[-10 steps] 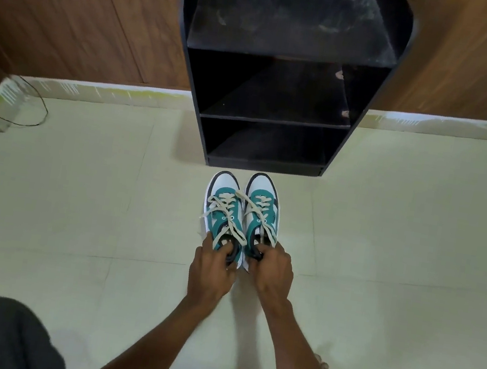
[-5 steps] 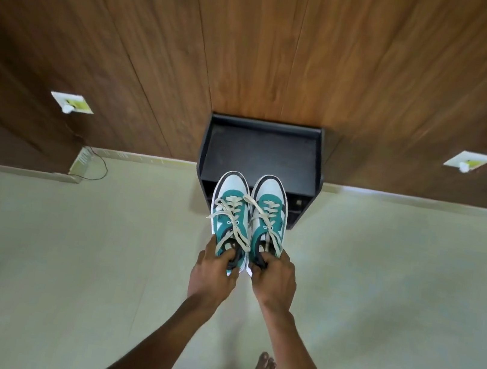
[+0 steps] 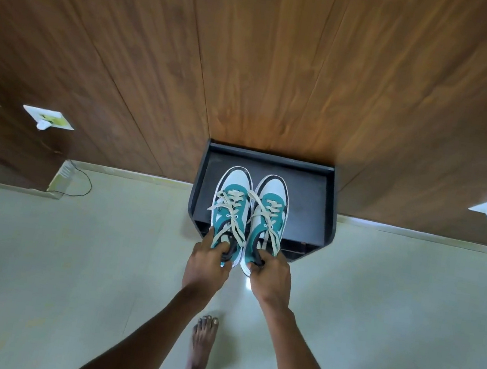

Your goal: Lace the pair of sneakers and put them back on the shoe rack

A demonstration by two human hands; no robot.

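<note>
— Both sneakers have come up off the floor since a second ago: they stood on the tiles in front of the rack then, and now they hang over its top.

— How are they held?

— Start at the hands. The left hand [image 3: 206,262] is closed on the heel opening of the left sneaker [image 3: 229,210], fingers hooked inside the collar. The right hand [image 3: 270,273] is closed the same way on the right sneaker [image 3: 267,219]. The two shoes sit side by side, nearly touching, toes pointing to 12 o'clock toward the wooden wall [image 3: 254,59].

— And the rack?

— The shoe rack [image 3: 324,215] is directly under the shoes, against the wall. Whether the soles rest on its top board yet or hover just above, I cannot tell. The heels overhang its front edge at 6 o'clock.

— So where does that leave the job?

— Cream laces [image 3: 233,214] run through both shoes with loose ends trailing, so I judge the lacing done and the putting-back under way.

— Any brand or writing?

— None readable on the shoes or rack. White wall sockets [image 3: 48,119] sit at 9 and 3 o'clock, unmarked as far as I can see. A bare foot [image 3: 203,342] stands on the floor [image 3: 65,268] at 6 o'clock.
</note>
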